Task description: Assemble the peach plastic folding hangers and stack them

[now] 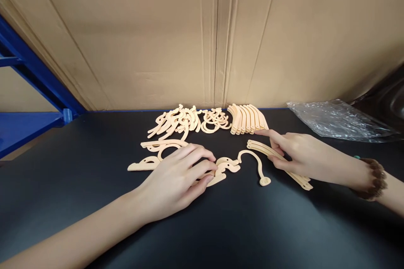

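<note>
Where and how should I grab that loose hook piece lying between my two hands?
Probably pinch the hook piece across its slim stem, just above the broad foot, coming from the near side. The stem is bare on both sides there, while the curled far end sits close to the pale pieces by the left hand, so fingers could catch them.

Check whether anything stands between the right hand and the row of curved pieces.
Nothing visible does: the right hand has one of its fingers at the near edge of the row; the loose strips run beneath that hand, not between.
</note>
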`<state>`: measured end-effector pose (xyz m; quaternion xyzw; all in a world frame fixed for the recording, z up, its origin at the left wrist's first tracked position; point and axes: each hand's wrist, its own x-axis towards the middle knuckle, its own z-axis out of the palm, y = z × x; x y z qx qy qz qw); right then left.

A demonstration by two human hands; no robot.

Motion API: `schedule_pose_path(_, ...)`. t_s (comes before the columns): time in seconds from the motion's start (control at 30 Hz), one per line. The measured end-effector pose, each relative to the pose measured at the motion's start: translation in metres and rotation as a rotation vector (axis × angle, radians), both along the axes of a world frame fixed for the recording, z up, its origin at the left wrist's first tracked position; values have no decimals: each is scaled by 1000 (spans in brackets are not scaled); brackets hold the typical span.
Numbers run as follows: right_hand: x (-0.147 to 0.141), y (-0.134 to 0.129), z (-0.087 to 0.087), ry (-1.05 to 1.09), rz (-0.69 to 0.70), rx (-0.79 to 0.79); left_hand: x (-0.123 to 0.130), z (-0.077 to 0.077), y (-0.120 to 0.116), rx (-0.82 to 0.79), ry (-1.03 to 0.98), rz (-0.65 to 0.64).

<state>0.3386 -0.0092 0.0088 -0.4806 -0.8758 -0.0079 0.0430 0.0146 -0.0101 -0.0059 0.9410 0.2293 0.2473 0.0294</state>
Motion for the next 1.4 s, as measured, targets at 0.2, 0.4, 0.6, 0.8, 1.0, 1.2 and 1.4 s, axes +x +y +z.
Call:
schedule_pose_path(0.2,4,1,0,-5,1,5,1,1,1,17,13,3)
schedule_pose_path(0.4,6,1,3,15,-13,28,0,1,0,27,13,-8)
schedule_pose_path(0.6,5,-1,5,52,5,150,2,2,-1,47,0,0)
schedule_pose_path(0.8,2,-2,7,84,71,237,3,3,-1,66,-26,24)
schedule_pose_path(1.0,5,1,5,48,93,247,3,3,0,143,-39,36)
schedule_pose_path(1.2,3,-1,5,98,78,189,2,3,0,197,-38,7)
schedule_pose_path(1.4,-6,-10,3,153,145,72,0,1,1,114,-43,-47)
